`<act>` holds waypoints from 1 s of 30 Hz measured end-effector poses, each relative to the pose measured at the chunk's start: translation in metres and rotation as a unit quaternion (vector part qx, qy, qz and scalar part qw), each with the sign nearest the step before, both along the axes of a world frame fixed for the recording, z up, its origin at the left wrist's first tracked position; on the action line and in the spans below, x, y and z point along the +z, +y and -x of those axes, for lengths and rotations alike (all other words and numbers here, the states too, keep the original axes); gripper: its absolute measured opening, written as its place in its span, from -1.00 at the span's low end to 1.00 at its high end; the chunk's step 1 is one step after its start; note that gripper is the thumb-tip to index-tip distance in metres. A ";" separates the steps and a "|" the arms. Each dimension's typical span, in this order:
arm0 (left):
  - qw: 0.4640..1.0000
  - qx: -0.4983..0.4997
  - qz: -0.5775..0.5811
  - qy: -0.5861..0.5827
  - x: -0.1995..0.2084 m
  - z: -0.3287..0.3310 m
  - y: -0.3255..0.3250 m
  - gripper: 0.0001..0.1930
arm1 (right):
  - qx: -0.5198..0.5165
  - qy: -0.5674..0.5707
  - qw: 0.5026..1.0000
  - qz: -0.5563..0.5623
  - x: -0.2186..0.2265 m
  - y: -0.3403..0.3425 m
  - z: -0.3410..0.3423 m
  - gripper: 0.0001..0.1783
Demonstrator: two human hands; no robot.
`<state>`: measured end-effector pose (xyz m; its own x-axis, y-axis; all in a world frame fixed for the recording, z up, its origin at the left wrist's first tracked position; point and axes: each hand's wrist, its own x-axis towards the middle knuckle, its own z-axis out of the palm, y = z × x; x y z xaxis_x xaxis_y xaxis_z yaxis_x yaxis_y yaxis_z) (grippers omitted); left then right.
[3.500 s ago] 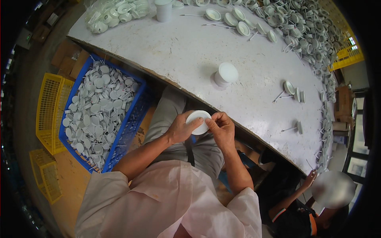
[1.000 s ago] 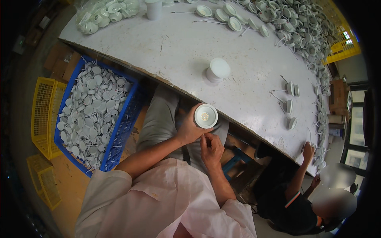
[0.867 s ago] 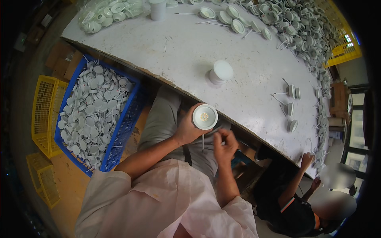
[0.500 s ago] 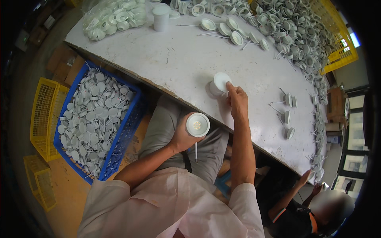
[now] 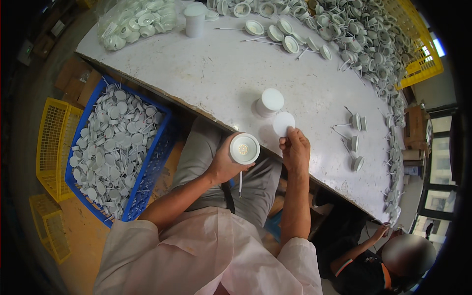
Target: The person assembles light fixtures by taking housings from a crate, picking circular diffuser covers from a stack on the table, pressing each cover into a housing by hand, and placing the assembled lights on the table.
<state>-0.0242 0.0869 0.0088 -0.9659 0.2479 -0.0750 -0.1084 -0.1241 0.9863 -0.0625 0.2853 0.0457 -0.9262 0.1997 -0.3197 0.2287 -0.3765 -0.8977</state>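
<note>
My left hand (image 5: 223, 164) is wrapped round a white round LED downlight (image 5: 251, 156), its face up with small LEDs in the middle. A white cable (image 5: 240, 184) hangs from it over my lap. Between the thumb and fingers of my right hand (image 5: 297, 151), one thin white diffuser disc (image 5: 283, 123) is pinched by its edge. Just beyond that disc, a stack of white discs (image 5: 270, 102) stands on the table (image 5: 196, 73).
On my left is a blue crate (image 5: 142, 179) full of small white lights. Loose lights (image 5: 356, 142) lie right, with a large heap (image 5: 364, 44) behind. A bag of white rings (image 5: 137, 24) and another disc stack (image 5: 195, 22) stand far left. A co-worker (image 5: 364, 260) sits lower right.
My right hand has drawn one disc off the stack and moved it nearer to me. The left hand still holds the downlight, almost in the same spot.
</note>
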 end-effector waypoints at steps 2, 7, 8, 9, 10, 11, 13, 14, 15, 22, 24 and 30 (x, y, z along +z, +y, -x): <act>0.999 -0.017 -0.018 -0.035 0.012 0.005 0.000 -0.21 | 0.004 -0.002 1.000 0.016 -0.008 0.002 -0.013 -0.82; 0.996 -0.053 -0.059 -0.033 0.006 0.011 0.001 -0.14 | -0.009 0.013 0.996 -0.091 -0.008 -0.014 -0.039 -0.83; 0.996 -0.053 -0.057 -0.034 0.004 0.010 0.002 -0.14 | -0.021 0.037 0.973 -0.229 -0.006 -0.018 -0.044 -0.79; 0.986 -0.079 -0.134 -0.056 0.003 0.010 0.002 -0.13 | -0.020 0.036 0.973 -0.227 -0.007 -0.017 -0.047 -0.79; 0.969 -0.104 -0.210 -0.078 0.001 0.009 0.002 -0.13 | 0.015 0.190 0.880 -0.435 -0.008 -0.017 -0.051 -0.73; 0.969 -0.104 -0.210 -0.078 -0.003 0.010 0.003 -0.13 | 0.047 0.329 0.719 -0.610 -0.009 -0.016 -0.054 -0.64; 0.987 -0.102 -0.118 0.029 -0.013 0.012 0.003 -0.26 | 0.072 0.342 0.709 -0.613 -0.010 -0.022 -0.059 -0.57; 0.987 -0.103 -0.117 0.028 -0.007 0.011 0.003 -0.26 | 0.097 0.353 0.697 -0.616 -0.012 -0.024 -0.062 -0.50; 0.987 -0.114 -0.105 -0.035 0.003 0.010 0.001 -0.26 | 0.108 0.354 0.694 -0.617 -0.017 -0.023 -0.064 -0.44; 0.993 -0.082 -0.051 -0.061 0.001 0.006 0.005 -0.46 | 0.125 0.385 0.647 -0.646 -0.021 -0.029 -0.064 -0.47; 0.994 -0.077 -0.044 -0.060 0.000 0.005 0.005 -0.49 | 0.127 0.396 0.636 -0.650 -0.019 -0.030 -0.064 -0.45; 0.997 -0.050 -0.038 -0.051 0.000 0.004 0.007 -0.51 | 0.128 0.392 0.626 -0.662 -0.021 -0.032 -0.065 -0.47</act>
<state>-0.0279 0.0935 0.0091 -0.9242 0.3515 -0.1494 -0.2239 -0.1817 0.9575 0.0021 0.2531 0.0246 -0.7504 -0.3783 0.5419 -0.5770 0.7749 -0.2581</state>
